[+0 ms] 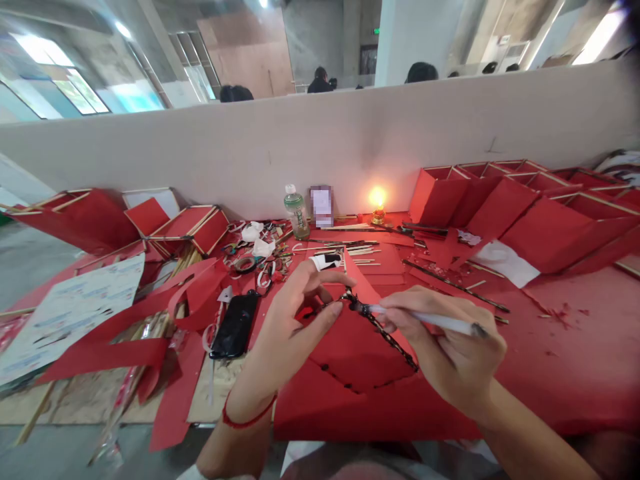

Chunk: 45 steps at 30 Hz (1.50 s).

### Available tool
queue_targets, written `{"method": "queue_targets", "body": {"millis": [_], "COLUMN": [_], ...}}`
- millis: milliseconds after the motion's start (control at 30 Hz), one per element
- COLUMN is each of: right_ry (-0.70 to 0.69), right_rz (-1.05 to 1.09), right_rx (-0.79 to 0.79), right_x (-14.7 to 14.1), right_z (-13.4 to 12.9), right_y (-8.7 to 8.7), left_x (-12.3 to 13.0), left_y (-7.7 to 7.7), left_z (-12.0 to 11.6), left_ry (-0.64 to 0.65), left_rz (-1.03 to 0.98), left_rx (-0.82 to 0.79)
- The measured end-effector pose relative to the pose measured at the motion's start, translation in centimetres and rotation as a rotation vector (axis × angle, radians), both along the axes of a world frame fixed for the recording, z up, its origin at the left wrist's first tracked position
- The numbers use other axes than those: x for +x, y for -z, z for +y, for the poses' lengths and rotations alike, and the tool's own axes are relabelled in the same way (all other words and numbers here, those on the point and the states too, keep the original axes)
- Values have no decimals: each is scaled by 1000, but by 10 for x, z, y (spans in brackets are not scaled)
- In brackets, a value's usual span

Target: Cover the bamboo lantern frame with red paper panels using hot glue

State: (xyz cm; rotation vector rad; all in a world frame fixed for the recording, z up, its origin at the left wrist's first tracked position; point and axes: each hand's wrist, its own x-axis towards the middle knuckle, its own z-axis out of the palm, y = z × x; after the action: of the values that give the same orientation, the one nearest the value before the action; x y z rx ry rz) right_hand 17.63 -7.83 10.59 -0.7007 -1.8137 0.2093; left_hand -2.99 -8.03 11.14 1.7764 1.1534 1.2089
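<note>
A red paper piece with dark, stick-like edges [363, 357], perhaps a box or frame, is in front of me. My left hand [293, 317] pinches its upper corner between thumb and fingers, and the fingers partly hide it. My right hand [453, 347] grips a slim white pen-like stick [440, 321] with a dark rear end. Its front end meets the blackened corner close beside my left thumb. Dark blobs dot the lower edges of the red piece. Beneath it lies a larger red sheet [320, 413].
Red paper boxes stand at the right [545, 213] and left [103, 217]. A lit flame lamp [379, 213], a bottle [299, 217] and a propped phone [321, 207] stand by the partition [200, 147]. A black phone [235, 325], tape roll [245, 265] and thin sticks [363, 251] lie around.
</note>
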Motion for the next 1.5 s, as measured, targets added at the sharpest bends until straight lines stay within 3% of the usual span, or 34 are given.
{"method": "queue_targets", "body": {"millis": [300,433,600,800,967,1100,1367,1500], "right_ry": [-24,-60,-204,-257,-282,-260,-254,-110], "right_rz": [295,402,509,575,536,501,384,405], "right_rx": [-208,-405,-684,-933,-1042,-1048,-828,-629], "right_x": [-8,-10,-12,-21,-25,-24,-16,-4], "right_z": [22,33,49,58,61,56,28,19], "right_y": [-6,-2,11,12,12,11,0,-4], "left_x": [-1,-3,-3,-3,-4,-5,-7,-7], "left_y": [0,2,0,0,1,1,2,3], "left_z": [-2,-2,-4,-3,-5,-6,-5,-4], "left_ry": [47,48,26,35,36,31,14,23], "left_rz": [-62,-67,-43,-41,-69,-70,-79,-104], "left_rx": [-39,-17,-52,-60,-61,-64,-42,-19]}}
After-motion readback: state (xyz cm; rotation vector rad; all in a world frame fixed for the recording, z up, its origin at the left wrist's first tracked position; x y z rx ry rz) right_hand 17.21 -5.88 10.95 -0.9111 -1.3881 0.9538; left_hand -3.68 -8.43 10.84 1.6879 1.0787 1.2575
